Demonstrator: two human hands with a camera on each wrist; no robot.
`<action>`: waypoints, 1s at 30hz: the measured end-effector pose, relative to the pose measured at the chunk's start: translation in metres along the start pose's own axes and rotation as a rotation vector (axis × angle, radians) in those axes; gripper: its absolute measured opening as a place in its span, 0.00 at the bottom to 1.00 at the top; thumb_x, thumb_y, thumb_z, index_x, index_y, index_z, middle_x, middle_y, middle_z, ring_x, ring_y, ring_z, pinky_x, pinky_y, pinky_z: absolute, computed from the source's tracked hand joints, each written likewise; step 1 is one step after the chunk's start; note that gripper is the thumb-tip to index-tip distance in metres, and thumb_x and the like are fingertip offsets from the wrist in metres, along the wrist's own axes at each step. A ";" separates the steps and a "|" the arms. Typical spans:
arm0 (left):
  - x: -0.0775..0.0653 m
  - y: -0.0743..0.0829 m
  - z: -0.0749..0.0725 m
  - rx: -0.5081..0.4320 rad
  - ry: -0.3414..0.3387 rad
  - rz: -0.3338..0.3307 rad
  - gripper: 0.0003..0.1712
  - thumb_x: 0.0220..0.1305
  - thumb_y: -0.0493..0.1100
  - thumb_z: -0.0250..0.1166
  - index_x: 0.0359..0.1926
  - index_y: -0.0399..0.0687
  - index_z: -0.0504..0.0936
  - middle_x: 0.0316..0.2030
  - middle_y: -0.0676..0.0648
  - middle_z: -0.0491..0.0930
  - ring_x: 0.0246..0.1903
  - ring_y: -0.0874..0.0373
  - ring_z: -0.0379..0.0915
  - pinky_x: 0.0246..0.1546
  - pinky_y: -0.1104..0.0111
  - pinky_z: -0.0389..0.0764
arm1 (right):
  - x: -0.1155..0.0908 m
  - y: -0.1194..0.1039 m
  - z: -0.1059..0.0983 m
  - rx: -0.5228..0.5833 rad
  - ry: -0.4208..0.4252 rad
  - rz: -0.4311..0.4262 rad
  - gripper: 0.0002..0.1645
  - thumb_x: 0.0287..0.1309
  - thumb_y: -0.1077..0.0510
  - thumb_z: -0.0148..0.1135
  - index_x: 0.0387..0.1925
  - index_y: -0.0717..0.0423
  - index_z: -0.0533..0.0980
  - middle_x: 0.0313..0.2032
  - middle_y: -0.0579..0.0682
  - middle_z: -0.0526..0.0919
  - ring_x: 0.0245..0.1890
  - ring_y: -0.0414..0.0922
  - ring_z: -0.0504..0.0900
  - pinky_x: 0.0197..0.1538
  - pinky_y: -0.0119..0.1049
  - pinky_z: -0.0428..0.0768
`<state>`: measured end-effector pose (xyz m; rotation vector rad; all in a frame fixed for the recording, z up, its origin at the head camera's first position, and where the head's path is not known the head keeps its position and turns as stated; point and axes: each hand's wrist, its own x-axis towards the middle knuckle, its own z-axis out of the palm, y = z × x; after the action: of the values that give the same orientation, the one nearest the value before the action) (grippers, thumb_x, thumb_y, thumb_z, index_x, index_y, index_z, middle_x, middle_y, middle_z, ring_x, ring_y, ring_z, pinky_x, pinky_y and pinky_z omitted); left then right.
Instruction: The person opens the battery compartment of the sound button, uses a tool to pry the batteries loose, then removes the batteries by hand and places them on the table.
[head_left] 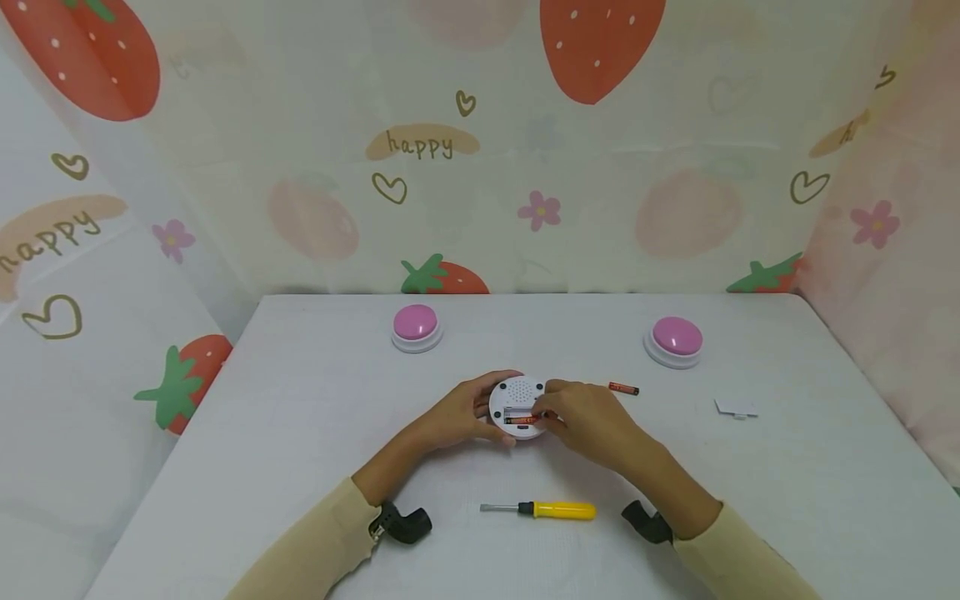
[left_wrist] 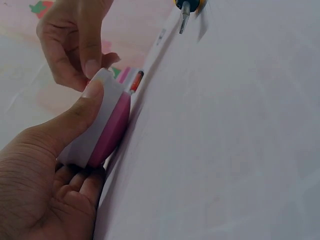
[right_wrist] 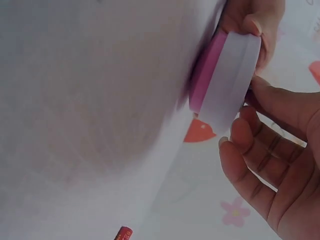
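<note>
Nearest: beige sleeves (head_left: 738,550), black wrist mount at each cuff. Next, screwdriver (head_left: 540,510) flat on white table (head_left: 300,417), metal tip to the left, yellow handle to the right, between the forearms.

Beyond it, left hand (head_left: 459,412) grips the unit (head_left: 517,398) by its left side, thumb at the near rim, fingers round the back. Unit is mid-table, pink side down, white base up, speaker holes and dark feet showing, battery bay uncovered. One battery (head_left: 516,421) sits in the near part of the bay. Right hand (head_left: 588,417) has curled fingertips at that battery's right end; cannot tell if they pinch it or just press. Whether the unit touches the table: unclear.

Off to the right, small white cover (head_left: 737,408). Slightly farther, loose battery (head_left: 624,388) just past the right hand. Then right button (head_left: 674,340), left button (head_left: 416,327) near the back edge, both pink-topped. Last, strawberry-print cloth (head_left: 300,83) behind.
</note>
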<state>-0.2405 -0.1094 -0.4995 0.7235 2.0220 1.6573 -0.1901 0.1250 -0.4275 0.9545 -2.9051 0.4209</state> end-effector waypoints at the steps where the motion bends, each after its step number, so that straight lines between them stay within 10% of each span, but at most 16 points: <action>1: 0.000 0.000 0.000 0.003 0.000 0.003 0.55 0.48 0.32 0.81 0.75 0.52 0.64 0.70 0.48 0.69 0.67 0.55 0.68 0.63 0.70 0.73 | 0.000 0.000 0.000 0.001 0.003 -0.001 0.11 0.56 0.56 0.76 0.42 0.48 0.88 0.34 0.41 0.83 0.30 0.39 0.76 0.37 0.30 0.79; 30: 0.001 -0.002 -0.001 0.030 -0.006 0.035 0.53 0.49 0.33 0.81 0.74 0.51 0.65 0.69 0.48 0.70 0.65 0.54 0.70 0.63 0.69 0.73 | -0.003 0.020 -0.019 0.151 -0.048 0.081 0.11 0.55 0.60 0.77 0.41 0.49 0.87 0.30 0.39 0.82 0.30 0.39 0.74 0.33 0.30 0.76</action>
<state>-0.2417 -0.1097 -0.5013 0.7778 2.0457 1.6456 -0.2007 0.1475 -0.4141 0.8782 -2.9988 0.6390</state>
